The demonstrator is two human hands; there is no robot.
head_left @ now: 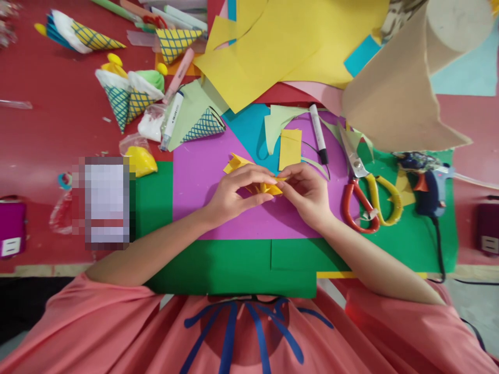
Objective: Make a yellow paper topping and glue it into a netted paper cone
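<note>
Several paper cones (128, 96) already lie finished at the far left of the worktop (50, 130), so the batch looks well under way, but the yellow paper (268, 188) is only partly folded, I'd judge. It sits on the purple sheet (202, 182), between both hands. The left hand (234, 195) pinches its left side, fingers (253, 174) curled nearly closed on it. The right hand (306, 192) nips its right edge with closed fingertips. Scissors (364, 192) and a glue gun (427, 184) lie untouched to the right.

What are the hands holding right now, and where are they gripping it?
Both the left hand and right hand pinch a folded yellow paper piece at its middle edges.
</note>
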